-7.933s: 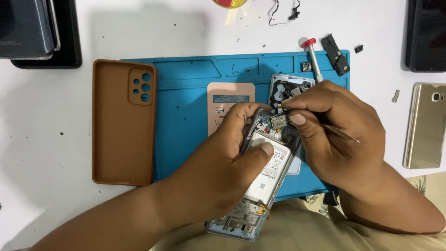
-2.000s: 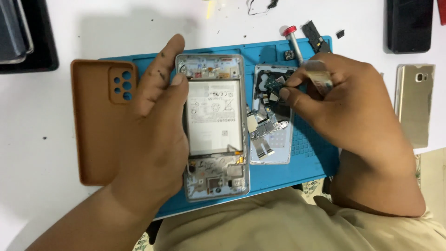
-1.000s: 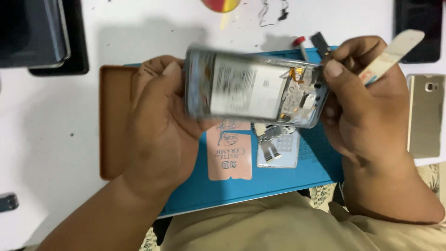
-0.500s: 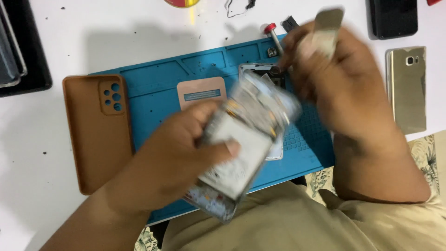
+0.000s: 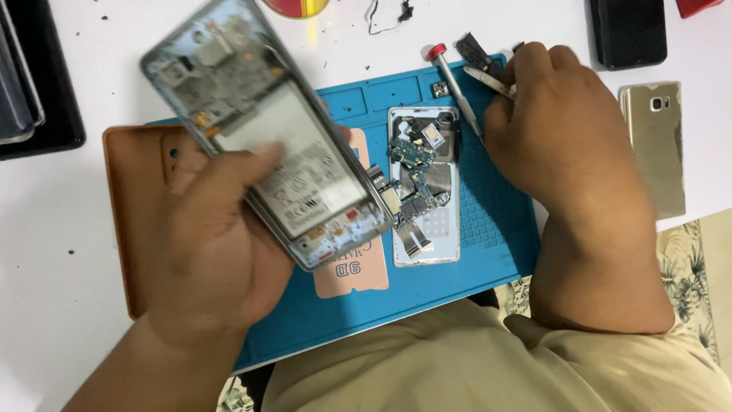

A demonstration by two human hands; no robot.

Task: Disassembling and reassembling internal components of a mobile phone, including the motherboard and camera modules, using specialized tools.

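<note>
My left hand (image 5: 213, 252) grips an opened phone (image 5: 259, 145), lifted and tilted above the blue work mat (image 5: 488, 252); its battery and inner frame face me, blurred by motion. My right hand (image 5: 557, 130) rests at the mat's far right corner, fingers curled over a thin pale flat tool (image 5: 486, 79) whose tip sticks out to the left. A red-capped screwdriver (image 5: 456, 88) lies just left of that hand. On the mat between my hands lies a pale back panel (image 5: 435, 233) carrying small circuit boards and flex cables.
A brown phone case (image 5: 130, 198) lies left of the mat, partly under my left hand. A pink card (image 5: 352, 276) sits on the mat. A gold phone (image 5: 652, 145) and a black phone (image 5: 625, 30) lie at right. Dark devices (image 5: 30, 91) are stacked far left.
My left hand has swung the opened phone up and to the left, away from my lap. My right hand has dropped with its flat tool to the mat's far right corner.
</note>
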